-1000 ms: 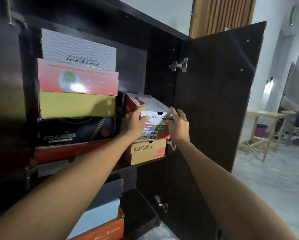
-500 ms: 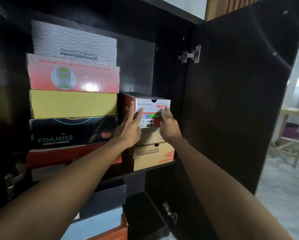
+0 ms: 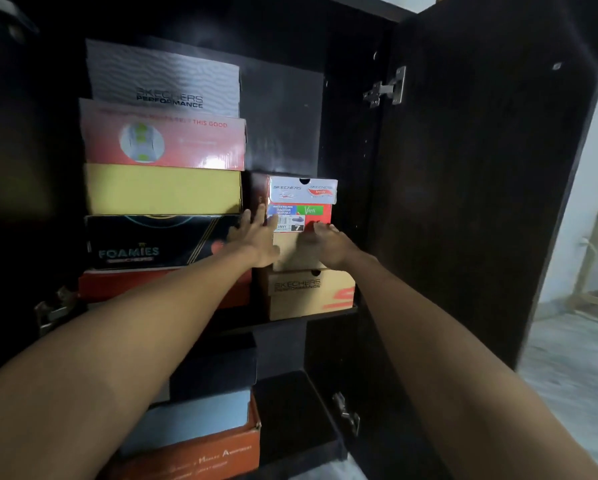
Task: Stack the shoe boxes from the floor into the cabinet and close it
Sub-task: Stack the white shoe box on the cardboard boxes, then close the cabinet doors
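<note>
Cabinet [image 3: 353,140], upper shelf: two stacks. Left stack holds five shoe boxes: grey Skechers Performance box [image 3: 164,79], red box [image 3: 162,142], yellow box [image 3: 162,190], black Foamies box [image 3: 152,242], red-orange box [image 3: 124,284]. Right stack holds three: white-and-red Skechers box [image 3: 302,202] on top, plain tan box [image 3: 290,251], tan Skechers Performance box [image 3: 309,294]. Lower shelf: dark box [image 3: 217,372] on an orange box [image 3: 200,452]. Left hand [image 3: 256,237] spreads straight fingers against the top right box; right hand [image 3: 325,242] rests loosely curled at its lower edge, contact unclear. Cabinet door [image 3: 481,174] stands open.
</note>
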